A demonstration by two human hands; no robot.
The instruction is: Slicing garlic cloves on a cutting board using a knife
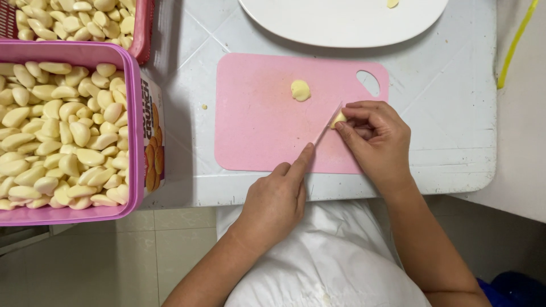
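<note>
While the left hand [276, 202] grips a knife [325, 126] with its fingers curled shut around the handle and the forefinger stretched along the back of the blade, the right hand [378, 136] pinches a garlic clove [338, 118] between thumb and fingertips, closed snugly on it. That clove sits on the pink cutting board [261, 125], near its right edge, with the blade's tip touching it; the handle is hidden inside the fist, so its shape cannot be told. A cut piece of garlic [300, 90] lies apart on the board, further from the person. Beyond the board stands a white plate [341, 25], seemingly bearing a small scrap at its far rim. At the left, a pink tub [134, 113] brims with peeled cloves, and a red basket [143, 28] behind it holds more. All rests on a white table [449, 85].
</note>
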